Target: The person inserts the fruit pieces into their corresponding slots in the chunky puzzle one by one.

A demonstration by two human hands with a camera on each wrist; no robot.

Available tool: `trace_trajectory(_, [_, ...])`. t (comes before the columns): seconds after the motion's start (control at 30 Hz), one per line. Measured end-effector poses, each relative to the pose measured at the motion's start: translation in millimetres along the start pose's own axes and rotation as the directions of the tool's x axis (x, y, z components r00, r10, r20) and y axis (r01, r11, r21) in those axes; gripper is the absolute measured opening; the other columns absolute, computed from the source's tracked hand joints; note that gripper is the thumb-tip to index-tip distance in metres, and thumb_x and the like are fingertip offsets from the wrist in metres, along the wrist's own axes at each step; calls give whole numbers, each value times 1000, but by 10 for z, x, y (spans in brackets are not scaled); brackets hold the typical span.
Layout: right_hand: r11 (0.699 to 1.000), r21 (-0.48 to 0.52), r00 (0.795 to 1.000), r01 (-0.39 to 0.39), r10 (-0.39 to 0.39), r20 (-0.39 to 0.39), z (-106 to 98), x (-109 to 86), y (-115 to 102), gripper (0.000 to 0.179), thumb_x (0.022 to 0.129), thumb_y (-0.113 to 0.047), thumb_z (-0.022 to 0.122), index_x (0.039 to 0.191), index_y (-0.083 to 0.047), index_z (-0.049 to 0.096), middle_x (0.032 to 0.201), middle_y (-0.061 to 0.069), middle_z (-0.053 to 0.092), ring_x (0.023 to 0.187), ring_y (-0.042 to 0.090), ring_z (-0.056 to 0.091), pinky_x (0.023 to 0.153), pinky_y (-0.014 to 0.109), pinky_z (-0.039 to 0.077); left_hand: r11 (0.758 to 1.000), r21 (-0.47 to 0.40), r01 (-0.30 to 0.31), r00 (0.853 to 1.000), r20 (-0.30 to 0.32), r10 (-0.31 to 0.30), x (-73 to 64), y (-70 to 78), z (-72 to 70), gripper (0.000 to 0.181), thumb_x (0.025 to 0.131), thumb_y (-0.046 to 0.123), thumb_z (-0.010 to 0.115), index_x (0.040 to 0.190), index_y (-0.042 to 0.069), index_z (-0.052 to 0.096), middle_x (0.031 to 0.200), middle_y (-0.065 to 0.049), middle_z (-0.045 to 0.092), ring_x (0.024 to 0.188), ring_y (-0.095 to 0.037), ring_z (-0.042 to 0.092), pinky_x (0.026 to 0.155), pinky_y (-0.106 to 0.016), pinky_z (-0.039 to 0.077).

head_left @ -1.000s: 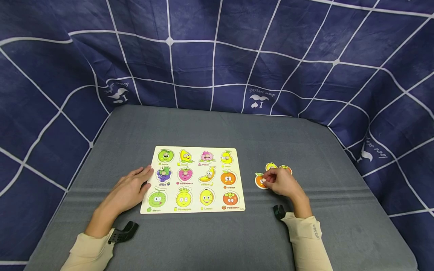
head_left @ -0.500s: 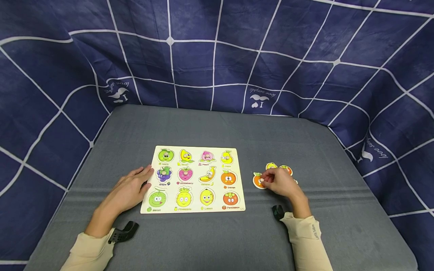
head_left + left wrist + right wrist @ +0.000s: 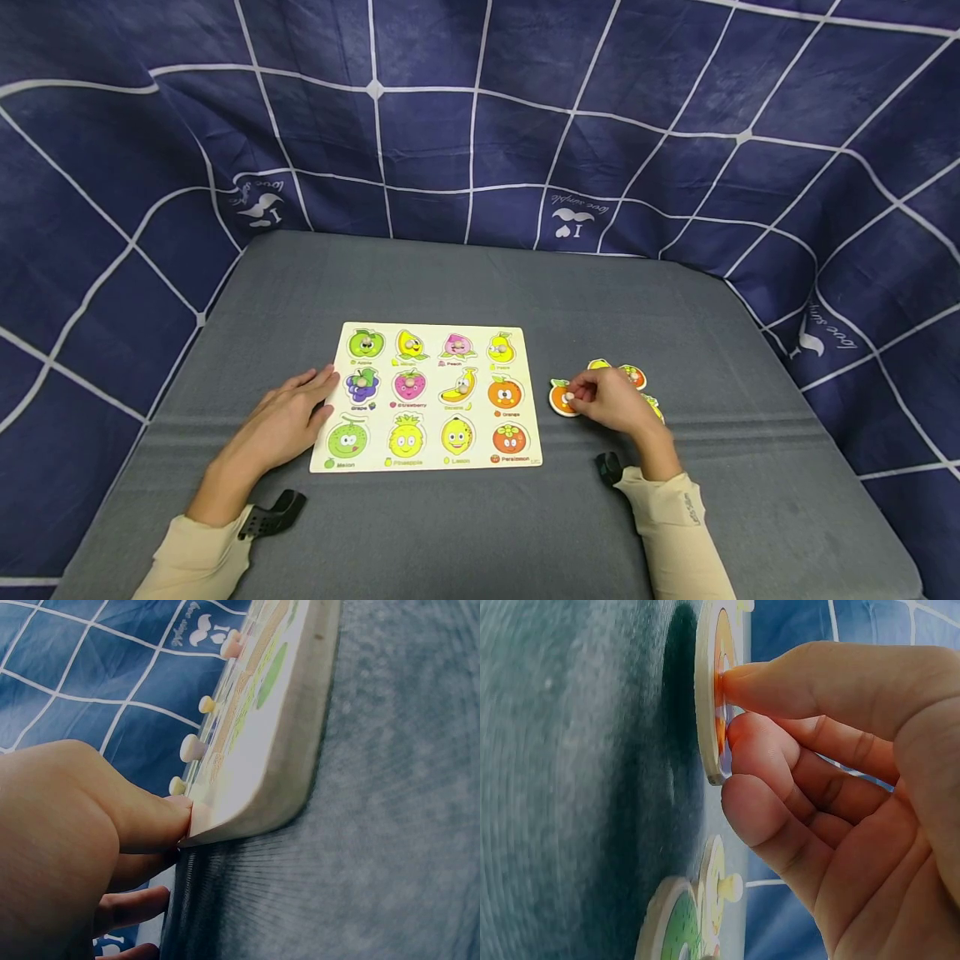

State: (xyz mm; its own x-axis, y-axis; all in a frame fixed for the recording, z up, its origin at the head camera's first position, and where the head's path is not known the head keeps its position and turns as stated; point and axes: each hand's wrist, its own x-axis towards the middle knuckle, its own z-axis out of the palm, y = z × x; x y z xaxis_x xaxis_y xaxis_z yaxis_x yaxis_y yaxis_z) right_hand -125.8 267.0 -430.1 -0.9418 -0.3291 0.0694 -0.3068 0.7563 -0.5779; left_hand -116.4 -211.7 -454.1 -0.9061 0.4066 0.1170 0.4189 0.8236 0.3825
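Lower left, the left hand [image 3: 281, 417] touches a board [image 3: 433, 433], fingers loose; lower right, the right hand [image 3: 617, 403] pinches an orange piece [image 3: 557, 399].

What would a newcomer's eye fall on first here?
Probably the pale fruit puzzle board, on the grey table with the left hand at its left edge. Next, the orange fruit piece pinched by the right hand, right of the board. Behind them rises the blue, white-lined cloth.

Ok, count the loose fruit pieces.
4 in head view: orange piece in right hand; yellow piece and reddish piece beyond it; green-yellow piece right of it. Others may hide.
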Motion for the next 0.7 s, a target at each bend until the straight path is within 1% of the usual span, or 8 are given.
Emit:
trace_trajectory(0.3, [998, -47, 999, 31, -31, -14, 26, 68, -100, 6, 77, -3, 77, 78, -7, 72, 66, -9, 60, 59, 3, 54, 55, 23, 48, 1000, -4, 3, 1000, 1, -3, -2, -10, 8, 49, 93, 6, 64, 138, -10, 51, 144, -27, 46, 129, -51, 43, 94, -69, 36])
trace_trajectory(0.57, [996, -30, 996, 89, -88, 32, 84, 180, -237, 4, 77, -2, 75, 79, -4, 73, 64, -8, 60, 59, 3, 54, 55, 23, 48, 1000, -3, -8, 1000, -6, 8, -6, -21, 10, 49, 93, 6, 63, 137, -10, 52, 144, -27, 47, 128, -52, 44, 93, -69, 37])
trace_trajectory(0.7, [995, -17, 993, 101, -99, 58, 127, 223, -300, 4, 79, -2, 75, 81, -4, 73, 65, -8, 59, 59, 3, 53, 56, 24, 48, 1000, -1, -7, 1000, -6, 7, -1, -14, 11, 48, 93, 6, 64, 137, -10, 52, 144, -27, 47, 128, -52, 44, 93, -69, 37])
